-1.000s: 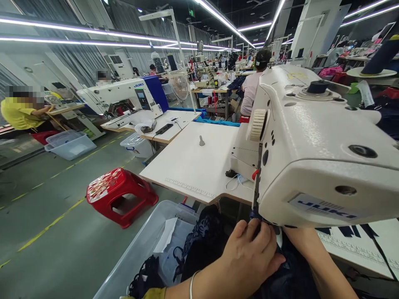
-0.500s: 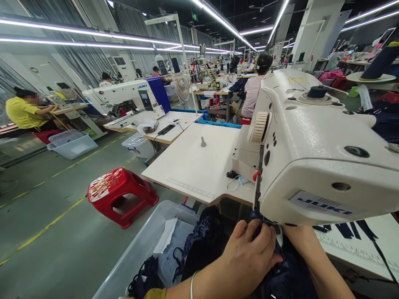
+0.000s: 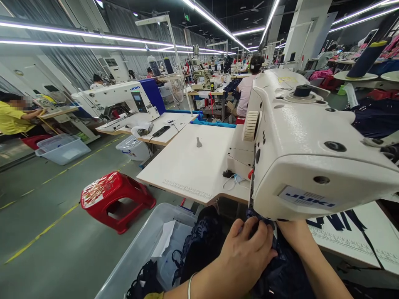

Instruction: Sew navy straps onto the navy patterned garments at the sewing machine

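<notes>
My left hand (image 3: 246,253) rests curled on dark navy fabric (image 3: 280,274) just below the head of a white Juki sewing machine (image 3: 299,141), its fingers pressed onto the cloth near the needle area. My right hand (image 3: 291,232) reaches under the machine head from the right; only its wrist and the back of the hand show, and the fingers are hidden by the machine. The needle itself is out of sight.
A clear plastic bin (image 3: 140,253) with dark lace pieces and paper stands at my lower left. A red stool (image 3: 115,199) sits on the floor. The white table (image 3: 193,166) carries a thread stand pin (image 3: 198,142). Other people work at machines beyond.
The view has shifted slightly left and down. Both hands stay at the fabric under the machine head, the left hand creeping a little toward the needle area.
</notes>
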`<control>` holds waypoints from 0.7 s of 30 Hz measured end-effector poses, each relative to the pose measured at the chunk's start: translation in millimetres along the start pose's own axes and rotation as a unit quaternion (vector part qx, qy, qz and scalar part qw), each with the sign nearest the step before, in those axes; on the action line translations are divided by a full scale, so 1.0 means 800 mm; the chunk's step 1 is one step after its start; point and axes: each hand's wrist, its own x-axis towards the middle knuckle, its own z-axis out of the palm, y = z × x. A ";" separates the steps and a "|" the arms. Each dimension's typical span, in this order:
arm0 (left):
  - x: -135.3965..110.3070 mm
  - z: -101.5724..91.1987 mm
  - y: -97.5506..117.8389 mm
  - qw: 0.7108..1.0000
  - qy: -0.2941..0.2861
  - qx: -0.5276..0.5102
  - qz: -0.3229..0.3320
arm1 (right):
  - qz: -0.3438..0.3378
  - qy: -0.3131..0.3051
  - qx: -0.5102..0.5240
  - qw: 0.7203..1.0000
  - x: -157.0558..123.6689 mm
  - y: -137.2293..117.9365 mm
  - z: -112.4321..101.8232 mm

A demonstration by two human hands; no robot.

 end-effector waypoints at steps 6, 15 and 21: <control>0.001 0.006 0.004 1.000 -0.003 0.021 -0.012 | -0.006 0.002 -0.007 1.000 0.002 0.004 0.006; 0.001 0.011 0.009 0.999 0.031 0.012 -0.022 | 0.009 0.008 -0.011 1.000 0.001 0.004 0.009; 0.003 0.010 0.009 0.999 0.026 0.028 -0.015 | 0.020 0.013 -0.002 1.000 0.000 0.001 0.012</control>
